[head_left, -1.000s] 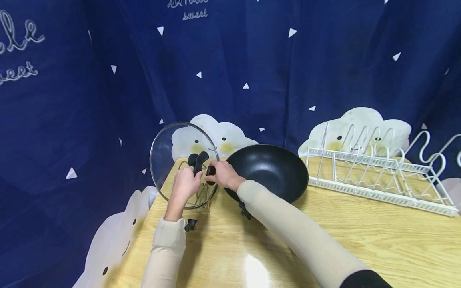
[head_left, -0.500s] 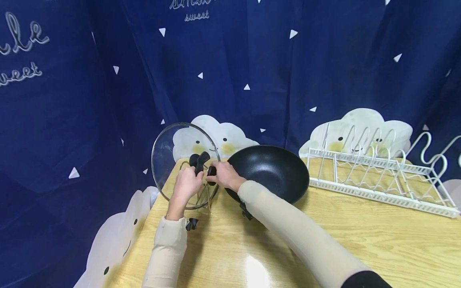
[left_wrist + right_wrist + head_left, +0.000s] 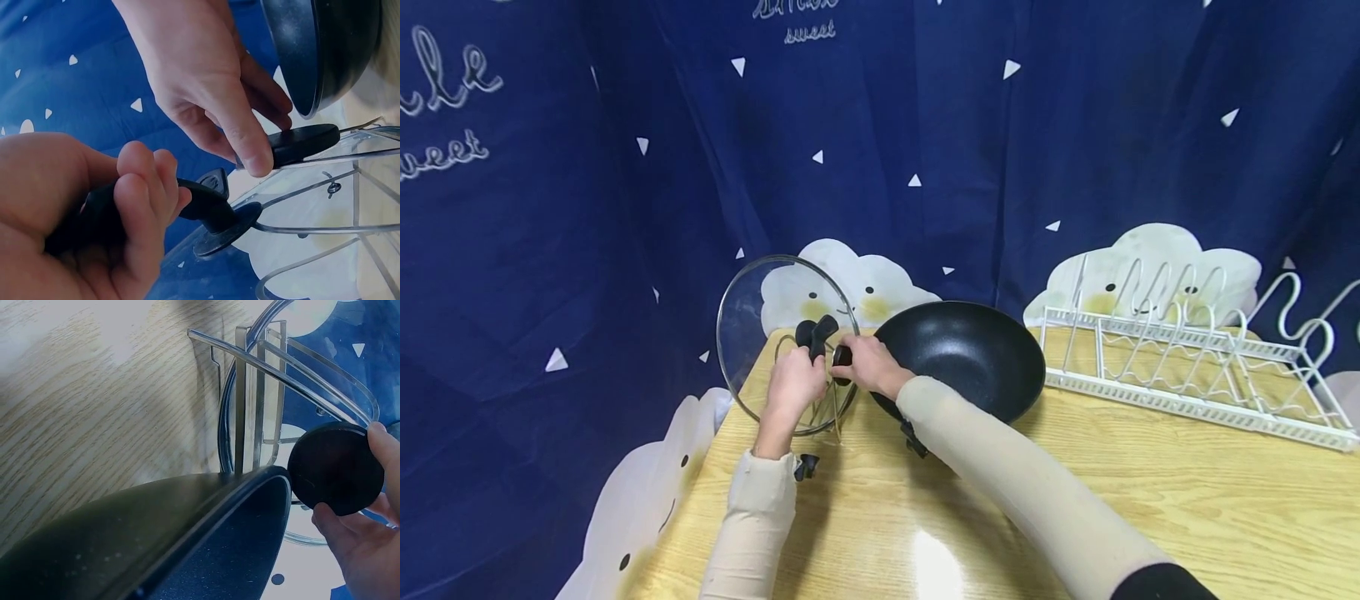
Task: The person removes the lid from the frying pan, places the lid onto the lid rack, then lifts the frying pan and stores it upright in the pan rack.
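While the glass lid (image 3: 775, 333) is standing upright in the wire rack (image 3: 827, 408) at the table's (image 3: 1075, 500) far left corner, your left hand (image 3: 793, 385) is curling round its black handle (image 3: 206, 206), and your right hand (image 3: 865, 364) is pinching a black knob (image 3: 336, 467) just beside the black wok (image 3: 970, 354).

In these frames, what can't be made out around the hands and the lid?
- Left hand palm: head view, turned away.
- Lid handle far end: left wrist view, fingers cover it.
- Wire stand base: right wrist view, wok blocks it.
- Black knob mounting: unseen in every view.
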### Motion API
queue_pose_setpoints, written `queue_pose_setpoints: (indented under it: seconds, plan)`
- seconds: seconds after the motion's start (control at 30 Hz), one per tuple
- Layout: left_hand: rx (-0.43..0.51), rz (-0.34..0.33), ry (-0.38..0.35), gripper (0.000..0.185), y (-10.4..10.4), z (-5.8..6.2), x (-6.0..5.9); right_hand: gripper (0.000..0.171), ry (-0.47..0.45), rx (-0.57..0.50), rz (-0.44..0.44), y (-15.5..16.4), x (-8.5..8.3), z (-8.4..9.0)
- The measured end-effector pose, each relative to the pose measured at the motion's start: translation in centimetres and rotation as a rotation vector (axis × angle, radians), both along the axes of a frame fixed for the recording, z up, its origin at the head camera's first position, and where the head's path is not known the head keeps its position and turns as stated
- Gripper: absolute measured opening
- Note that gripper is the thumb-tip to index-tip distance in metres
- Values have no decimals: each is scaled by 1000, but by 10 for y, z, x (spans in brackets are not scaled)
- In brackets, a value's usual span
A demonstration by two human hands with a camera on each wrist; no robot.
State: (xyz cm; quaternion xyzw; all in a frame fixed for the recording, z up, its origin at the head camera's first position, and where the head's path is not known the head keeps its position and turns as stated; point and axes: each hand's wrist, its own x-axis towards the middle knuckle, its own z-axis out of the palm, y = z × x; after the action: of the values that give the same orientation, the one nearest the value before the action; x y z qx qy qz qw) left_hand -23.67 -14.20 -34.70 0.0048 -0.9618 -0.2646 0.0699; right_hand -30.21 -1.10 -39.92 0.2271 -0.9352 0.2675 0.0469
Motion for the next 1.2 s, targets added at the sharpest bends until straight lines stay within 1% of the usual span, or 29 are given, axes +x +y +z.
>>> queue_pose_setpoints:
  seconds: [0.2, 0.43, 0.8, 0.9, 1.0, 1.07, 1.2]
  plan:
    - [40, -17, -22, 28, -1, 0, 0, 36, -1, 1, 10, 1, -1, -1]
    - [70, -31, -66, 26, -3, 4, 1, 38, 5, 10, 26, 3, -2, 1]
    - [21, -46, -76, 25, -3, 8, 2, 38, -4, 10, 37, 5, -1, 1]
    - [1, -57, -70, 23, -4, 10, 2, 37, -9, 24, 41, 6, -1, 1]
    - [-42, -60, -44, 22, -5, 15, 3, 37, -14, 52, 46, 7, -2, 2]
    - [-73, -59, -23, 23, -6, 18, 4, 37, -9, 81, 52, 7, -2, 3]
    - [-142, -42, 40, 22, -9, 24, 6, 35, 13, 130, 64, 10, -3, 8]
